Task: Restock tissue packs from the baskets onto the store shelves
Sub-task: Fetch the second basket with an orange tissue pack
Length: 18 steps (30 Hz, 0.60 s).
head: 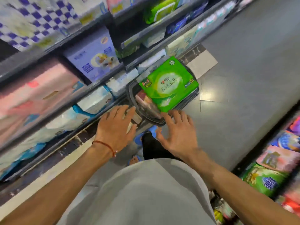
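Note:
A black basket (146, 115) stands on the aisle floor in front of me. A large green tissue pack (168, 83) lies on top of it, and a pinkish pack (146, 101) shows beneath. My left hand (116, 125) hovers with spread fingers over the basket's near left edge and holds nothing. My right hand (177, 132) reaches with fingers apart toward the near corner of the green pack, its fingertips just at the pack's edge. The store shelves (65, 88) on the left carry pink, white-blue and purple tissue packs.
More shelves with green and pink packs (267, 179) line the right side of the aisle. Grey floor tiles (235, 70) stretch ahead. My feet in blue slippers (139, 138) stand just behind the basket. The picture is blurred by motion.

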Each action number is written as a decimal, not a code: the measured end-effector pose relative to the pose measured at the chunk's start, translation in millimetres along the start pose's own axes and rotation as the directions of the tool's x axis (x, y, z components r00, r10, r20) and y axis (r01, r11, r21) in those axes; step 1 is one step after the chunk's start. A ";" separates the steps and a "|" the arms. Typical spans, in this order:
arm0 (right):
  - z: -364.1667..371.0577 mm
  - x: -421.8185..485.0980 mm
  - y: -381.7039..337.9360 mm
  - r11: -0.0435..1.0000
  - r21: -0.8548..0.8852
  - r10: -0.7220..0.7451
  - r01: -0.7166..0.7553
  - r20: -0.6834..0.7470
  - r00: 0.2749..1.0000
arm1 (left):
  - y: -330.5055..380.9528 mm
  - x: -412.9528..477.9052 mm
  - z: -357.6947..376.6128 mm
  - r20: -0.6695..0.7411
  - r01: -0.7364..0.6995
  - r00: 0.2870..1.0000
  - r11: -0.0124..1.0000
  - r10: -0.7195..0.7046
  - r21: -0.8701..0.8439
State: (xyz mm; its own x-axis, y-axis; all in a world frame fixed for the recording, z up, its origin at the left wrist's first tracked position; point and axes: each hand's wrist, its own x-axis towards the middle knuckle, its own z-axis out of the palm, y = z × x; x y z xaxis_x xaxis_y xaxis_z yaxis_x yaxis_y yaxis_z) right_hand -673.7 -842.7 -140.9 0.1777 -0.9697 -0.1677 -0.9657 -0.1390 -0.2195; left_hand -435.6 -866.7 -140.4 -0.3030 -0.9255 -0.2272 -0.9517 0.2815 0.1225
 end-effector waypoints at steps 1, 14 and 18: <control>-6.0 -8.6 -11.4 0.998 -0.017 -0.056 0.056 -0.015 0.998 | -4.7 -22.7 -5.1 -0.016 0.039 0.999 0.999 -0.039 -0.008; -62.4 -29.0 -78.5 0.804 -0.079 -0.595 0.590 -0.095 0.798 | 13.2 -197.6 -41.9 -0.167 0.493 0.856 0.870 -0.489 -0.015; -69.9 -30.9 -87.5 0.656 -0.064 -0.755 0.752 -0.044 0.654 | 44.2 -239.2 -37.5 -0.205 0.671 0.718 0.740 -0.665 -0.051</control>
State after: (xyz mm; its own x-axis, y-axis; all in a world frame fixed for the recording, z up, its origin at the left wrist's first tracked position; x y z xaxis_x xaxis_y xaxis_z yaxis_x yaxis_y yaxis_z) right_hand -608.0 -814.6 -49.3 0.8369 -0.5385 0.0983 -0.5118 -0.8335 -0.2084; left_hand -403.3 -642.3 -44.4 0.4252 -0.9039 -0.0465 -0.9050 -0.4251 -0.0126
